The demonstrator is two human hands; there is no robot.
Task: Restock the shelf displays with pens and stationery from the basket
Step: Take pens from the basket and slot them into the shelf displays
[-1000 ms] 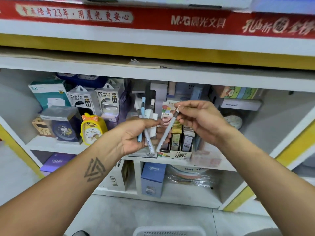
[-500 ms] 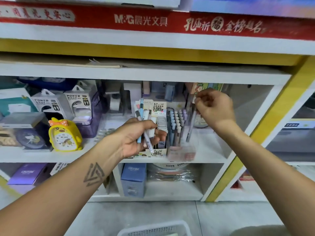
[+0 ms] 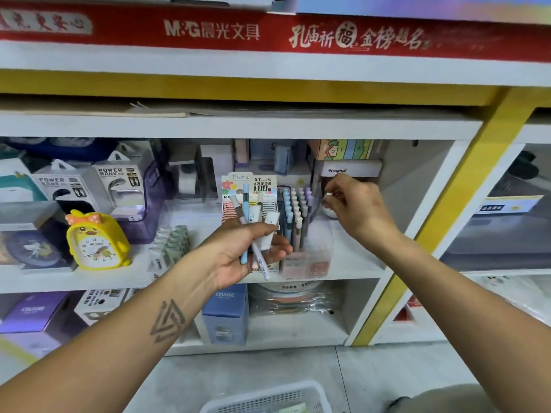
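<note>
Shelving (image 3: 351,272) carried a clear pen display (image 3: 298,231) beside the lead-refill box (image 3: 253,189). Right hand (image 3: 356,205) pinched a white-tipped pen (image 3: 328,195) just above the display's right edge. Left hand (image 3: 244,251), in front, gripped several pens (image 3: 245,216). White basket (image 3: 268,397) sat on the floor below.

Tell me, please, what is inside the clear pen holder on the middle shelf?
The clear pen holder holds upright pens in rows with blue, cream and purple caps. The left hand and its pens cover the holder's left side, so that part cannot be seen.
</note>
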